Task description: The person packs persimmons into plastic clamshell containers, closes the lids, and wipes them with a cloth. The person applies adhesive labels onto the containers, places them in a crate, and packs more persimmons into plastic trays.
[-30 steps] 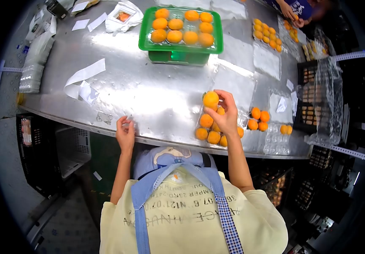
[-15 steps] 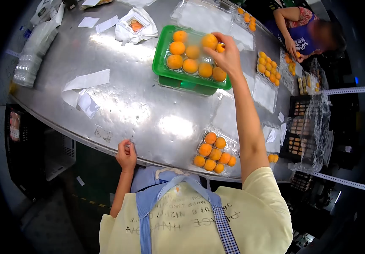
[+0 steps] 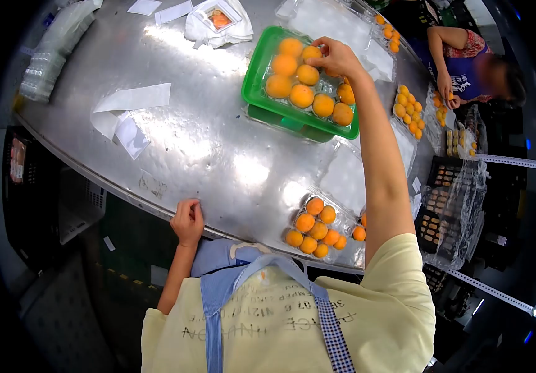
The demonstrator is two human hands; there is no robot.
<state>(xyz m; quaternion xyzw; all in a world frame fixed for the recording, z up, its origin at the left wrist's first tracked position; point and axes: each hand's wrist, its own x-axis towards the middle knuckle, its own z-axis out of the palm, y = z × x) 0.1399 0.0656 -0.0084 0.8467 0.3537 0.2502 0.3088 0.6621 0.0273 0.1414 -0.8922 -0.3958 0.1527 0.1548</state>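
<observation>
My right hand reaches over the green basket, its fingers curled on an orange fruit in the upper part of the clear tray there. Several more orange fruits fill that tray around it. At the table's front edge my left hand rests with its fingers closed and nothing visible in them. A second clear tray with several orange fruits lies near the front edge, below the basket and left of my right forearm.
White paper strips lie left of centre. A white bag is behind them. Stacked clear trays stand at far left. A fruit tray and a co-worker are at the right; black crates stand beside the table.
My right hand has carried an orange fruit from the front tray to the one on the green basket. My left hand's fingers have curled closed. The view has shifted.
</observation>
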